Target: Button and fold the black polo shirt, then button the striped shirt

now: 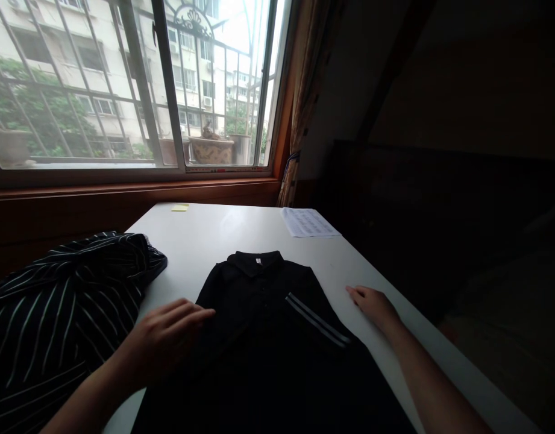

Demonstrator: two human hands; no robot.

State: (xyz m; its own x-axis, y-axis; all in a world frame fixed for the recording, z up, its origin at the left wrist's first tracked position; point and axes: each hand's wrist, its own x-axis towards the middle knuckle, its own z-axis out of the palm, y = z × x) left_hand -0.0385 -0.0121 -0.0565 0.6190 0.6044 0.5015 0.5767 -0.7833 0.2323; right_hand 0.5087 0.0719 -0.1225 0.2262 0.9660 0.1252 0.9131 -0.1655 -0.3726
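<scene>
A black polo shirt (263, 337) lies front up, its collar pointing toward the window. One sleeve, edged with two pale stripes, is folded across the chest on the right. My left hand (169, 328) is over the shirt's left edge, fingers stretched out and close together; its thumb is hidden, and I cannot tell how firmly it touches the cloth. To the right of the shirt, my right hand (372, 304) is apart from it at the white table, fingers loosely bent with nothing visible in them. The shirt's lower part fades into shadow.
A dark striped garment (73, 295) lies heaped on the left side of the white table (223, 232). Printed sheets (310, 223) lie at the far right corner, a yellow sticky note (180, 207) at the far left. Beyond stands a barred window (137, 90) with a tied curtain (295, 132).
</scene>
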